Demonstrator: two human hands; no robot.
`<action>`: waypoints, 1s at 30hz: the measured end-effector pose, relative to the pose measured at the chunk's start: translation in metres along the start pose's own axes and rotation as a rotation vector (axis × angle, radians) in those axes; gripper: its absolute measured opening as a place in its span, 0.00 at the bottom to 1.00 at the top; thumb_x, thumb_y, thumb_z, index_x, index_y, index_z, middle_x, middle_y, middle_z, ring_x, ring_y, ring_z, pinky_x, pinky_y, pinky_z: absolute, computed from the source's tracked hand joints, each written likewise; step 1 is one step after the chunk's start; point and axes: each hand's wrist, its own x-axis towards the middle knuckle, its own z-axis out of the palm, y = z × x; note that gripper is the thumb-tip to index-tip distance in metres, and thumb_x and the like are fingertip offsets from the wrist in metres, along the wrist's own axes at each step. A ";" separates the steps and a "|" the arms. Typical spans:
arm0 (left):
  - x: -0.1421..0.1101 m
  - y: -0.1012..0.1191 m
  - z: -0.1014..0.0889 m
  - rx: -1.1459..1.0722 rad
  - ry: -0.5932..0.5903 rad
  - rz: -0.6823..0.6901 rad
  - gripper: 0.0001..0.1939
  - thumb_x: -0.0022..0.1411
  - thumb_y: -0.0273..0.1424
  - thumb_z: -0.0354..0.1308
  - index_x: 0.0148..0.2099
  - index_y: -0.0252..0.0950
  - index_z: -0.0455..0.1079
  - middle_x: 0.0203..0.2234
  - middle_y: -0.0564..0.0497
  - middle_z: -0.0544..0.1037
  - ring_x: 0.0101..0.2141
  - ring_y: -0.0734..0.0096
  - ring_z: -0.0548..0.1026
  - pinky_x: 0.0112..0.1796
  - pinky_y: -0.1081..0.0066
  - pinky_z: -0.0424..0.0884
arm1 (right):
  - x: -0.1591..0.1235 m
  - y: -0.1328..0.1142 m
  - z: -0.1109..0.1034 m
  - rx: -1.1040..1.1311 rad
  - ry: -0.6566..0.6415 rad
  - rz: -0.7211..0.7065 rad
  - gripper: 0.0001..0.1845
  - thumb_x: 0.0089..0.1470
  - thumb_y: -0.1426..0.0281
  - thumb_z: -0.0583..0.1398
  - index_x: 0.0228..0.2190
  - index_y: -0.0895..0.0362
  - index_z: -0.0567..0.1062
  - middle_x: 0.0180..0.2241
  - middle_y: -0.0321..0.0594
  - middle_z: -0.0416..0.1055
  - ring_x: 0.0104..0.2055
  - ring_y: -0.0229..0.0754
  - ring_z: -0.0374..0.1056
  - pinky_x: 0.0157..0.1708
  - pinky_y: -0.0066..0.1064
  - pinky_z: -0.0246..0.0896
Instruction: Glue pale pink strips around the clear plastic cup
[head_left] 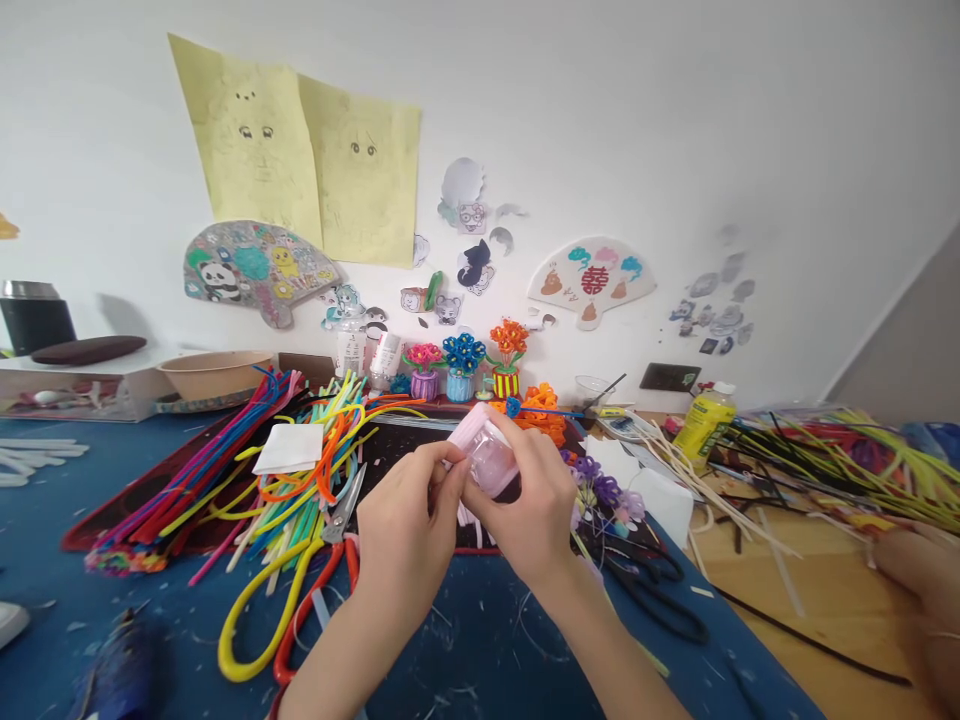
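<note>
A small pink cup is held between both hands, over the tray on the blue surface. Its side is pale pink and finely ribbed; a glossy, translucent face is exposed, with bright reflections on it. The fingers of the right hand are clamped on the cup at its upper and lower edges. The fingers of the left hand are pinched together on its left edge. A red 囍 is printed or drawn on the white fan. Print on the yellow bottle and white bottles cannot be read.
</note>
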 end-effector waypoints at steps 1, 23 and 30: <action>0.000 0.001 0.000 -0.002 -0.004 -0.016 0.06 0.66 0.32 0.52 0.38 0.38 0.69 0.22 0.56 0.73 0.23 0.74 0.72 0.25 0.75 0.65 | 0.000 0.000 0.000 -0.004 0.001 -0.005 0.23 0.55 0.63 0.62 0.52 0.57 0.71 0.35 0.44 0.75 0.35 0.47 0.69 0.37 0.36 0.66; 0.004 -0.002 -0.003 -0.233 -0.170 -0.249 0.09 0.66 0.38 0.49 0.36 0.39 0.65 0.16 0.61 0.61 0.17 0.75 0.61 0.22 0.75 0.56 | -0.001 0.010 0.002 -0.110 -0.016 -0.091 0.23 0.56 0.68 0.61 0.53 0.57 0.70 0.40 0.46 0.76 0.40 0.50 0.70 0.40 0.38 0.66; 0.003 -0.002 -0.002 -0.097 -0.114 -0.182 0.08 0.64 0.37 0.53 0.38 0.39 0.70 0.18 0.59 0.66 0.20 0.74 0.65 0.23 0.75 0.58 | -0.002 0.006 0.003 -0.118 -0.001 -0.086 0.22 0.56 0.66 0.62 0.52 0.58 0.71 0.39 0.47 0.76 0.38 0.49 0.69 0.39 0.38 0.65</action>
